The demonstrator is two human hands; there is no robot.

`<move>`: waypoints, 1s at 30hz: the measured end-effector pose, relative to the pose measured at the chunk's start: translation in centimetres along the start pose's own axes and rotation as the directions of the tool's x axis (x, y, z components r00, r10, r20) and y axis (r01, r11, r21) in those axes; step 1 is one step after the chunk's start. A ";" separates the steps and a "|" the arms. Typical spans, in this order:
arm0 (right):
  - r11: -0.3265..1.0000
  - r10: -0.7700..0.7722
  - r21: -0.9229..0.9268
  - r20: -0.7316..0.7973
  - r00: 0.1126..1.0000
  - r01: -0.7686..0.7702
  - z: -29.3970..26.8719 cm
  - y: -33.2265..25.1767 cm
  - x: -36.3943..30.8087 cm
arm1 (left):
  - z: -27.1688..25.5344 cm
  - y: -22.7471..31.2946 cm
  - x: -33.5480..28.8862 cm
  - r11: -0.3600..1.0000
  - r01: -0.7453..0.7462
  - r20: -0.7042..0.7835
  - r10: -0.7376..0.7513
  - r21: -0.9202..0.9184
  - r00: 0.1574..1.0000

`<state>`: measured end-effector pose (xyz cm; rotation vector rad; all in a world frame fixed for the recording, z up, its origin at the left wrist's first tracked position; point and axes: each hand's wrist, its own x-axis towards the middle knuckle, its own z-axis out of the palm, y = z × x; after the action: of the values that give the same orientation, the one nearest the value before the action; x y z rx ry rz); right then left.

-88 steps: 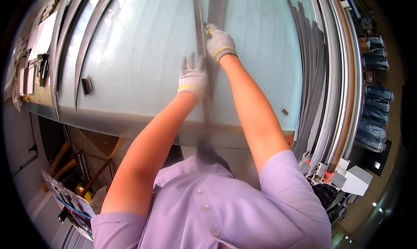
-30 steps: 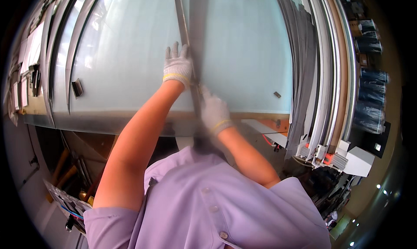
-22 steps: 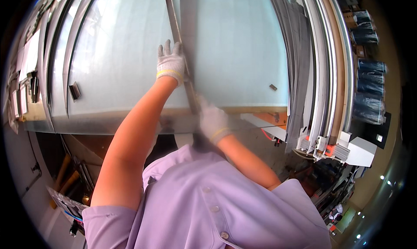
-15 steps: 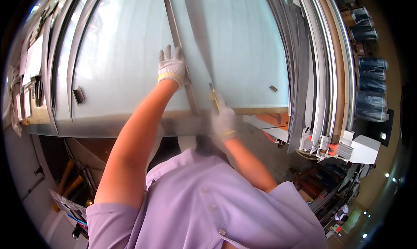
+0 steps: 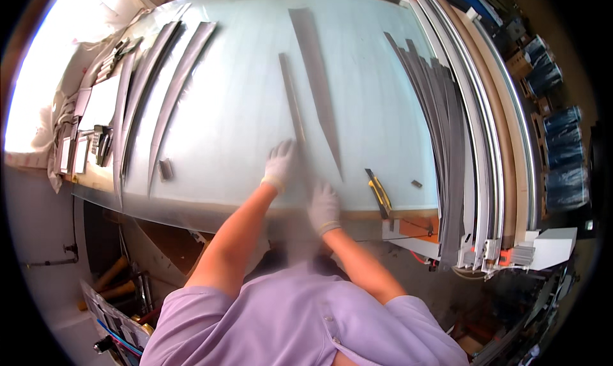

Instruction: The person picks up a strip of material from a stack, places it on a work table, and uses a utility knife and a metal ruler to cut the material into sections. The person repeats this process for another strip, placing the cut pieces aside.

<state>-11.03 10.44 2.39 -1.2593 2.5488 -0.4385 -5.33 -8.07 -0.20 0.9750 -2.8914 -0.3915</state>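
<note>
On the pale glass-like tabletop (image 5: 242, 98) my gloved left hand (image 5: 279, 166) lies beside the lower end of a narrow grey metal strip (image 5: 292, 98). Its fingers stretch forward; its thumb is hidden. My gloved right hand (image 5: 324, 206) is just right of it, over the table's near edge, with fingers partly bent and smeared. A blurred greyish patch lies between the hands, too unclear to name. Right of the strip is a longer tapering grey sheet (image 5: 314, 78), pointed toward me. A yellow and black utility knife (image 5: 378, 192) rests on the table to the right of my right hand.
Several long dark strips (image 5: 440, 123) line the table's right side beside metal rails (image 5: 482, 117). Further curved grey strips (image 5: 182, 98) lie at left, near a small metal bracket (image 5: 165, 169). A small dark piece (image 5: 416, 184) sits near the right corner. Wrapped bundles (image 5: 565, 161) stand far right.
My right hand has let go of the utility knife, which now lies on the table, and moved toward my left hand. The left hand has slid nearer the table edge. The view has shifted.
</note>
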 end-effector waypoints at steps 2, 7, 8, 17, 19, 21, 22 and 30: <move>0.998 0.065 0.002 0.040 0.997 -0.065 0.3 0.2 0.3 | 0.2 0.0 -3.2 0.999 -0.002 -0.029 0.001 -0.051 1.000; 1.000 0.025 0.011 0.018 1.000 -0.025 -0.3 3.6 -6.0 | -0.4 -0.7 -8.3 0.980 0.034 -0.076 -0.049 -0.196 0.996; 0.999 0.043 -0.029 0.076 0.996 -0.041 -1.2 4.3 -7.9 | -0.7 -0.5 -9.2 0.977 0.026 -0.086 -0.046 -0.213 0.995; 0.987 0.005 0.153 0.217 0.976 -0.039 -4.4 7.8 -10.4 | -0.7 6.4 -12.6 0.886 0.192 -0.149 -0.276 -0.423 0.949; 0.965 -0.073 0.261 0.161 0.984 0.028 -4.3 8.5 -10.1 | 0.2 9.1 -12.9 0.741 0.336 0.066 -0.369 -0.581 0.927; 0.940 -0.099 0.335 0.092 0.991 0.063 -4.2 8.7 -9.8 | -0.8 12.5 -12.6 0.816 0.294 0.019 -0.328 -0.498 0.944; 0.948 -0.080 0.314 0.113 0.990 0.040 -4.2 8.8 -9.5 | -1.9 13.9 -12.4 0.893 0.204 -0.075 -0.254 -0.401 0.964; 0.993 -0.041 0.121 0.345 0.938 -0.001 -4.7 8.9 -8.9 | -1.1 15.9 -12.0 0.576 0.433 0.288 -0.329 -0.693 0.899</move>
<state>-13.92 23.42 4.18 -1.1999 2.1829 -0.3323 -4.93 11.18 5.26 1.3872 -2.1475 -1.5700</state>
